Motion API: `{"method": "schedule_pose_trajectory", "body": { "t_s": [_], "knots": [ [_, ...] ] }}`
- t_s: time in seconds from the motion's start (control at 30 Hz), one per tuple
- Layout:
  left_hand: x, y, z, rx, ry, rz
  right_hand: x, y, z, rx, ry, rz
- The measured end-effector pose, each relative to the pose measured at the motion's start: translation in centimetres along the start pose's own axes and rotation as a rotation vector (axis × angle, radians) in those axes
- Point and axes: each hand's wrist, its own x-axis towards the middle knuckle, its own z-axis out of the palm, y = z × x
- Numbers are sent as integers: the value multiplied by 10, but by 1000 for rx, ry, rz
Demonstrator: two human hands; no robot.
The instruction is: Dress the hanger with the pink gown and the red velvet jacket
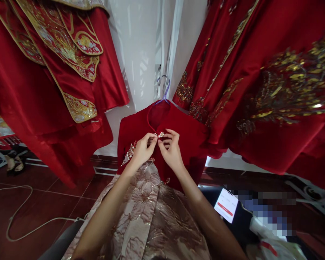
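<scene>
A dark red velvet jacket [192, 141] with a stand collar hangs on a purple hanger [165, 92] in front of me. Just below its collar, a pearl-like jewelled button [161, 134] sits at the front opening. My left hand [145, 148] pinches the jacket's front edge beside this button, thumb against forefinger. From the other side my right hand [171, 150] closes thumb and fingers at the button, its fingers curled. The fingertips hide the exact grip. A beaded tassel ornament [129, 154] lies on the jacket left of my left hand. Lower down is another jewelled fastening [167, 180].
Red embroidered gowns hang at left [111, 83] and right [281, 144]. Under my arms spreads a pinkish floral brocade skirt [141, 216]. A lit phone [226, 205] lies at lower right. A pale cable [18, 213] crosses the tiled floor, with shoes [15, 164] at far left.
</scene>
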Motion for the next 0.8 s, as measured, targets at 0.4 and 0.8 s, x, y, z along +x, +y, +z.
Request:
{"method": "schedule_pose_trajectory", "body": {
  "t_s": [0.4,0.8],
  "knots": [
    [-74,-46,-17,353,42,-80,-40,44,-22,-413,-258,21],
    [-6,-55,31,859,-235,40,39,107,-21,-208,-225,18]
  ]
}}
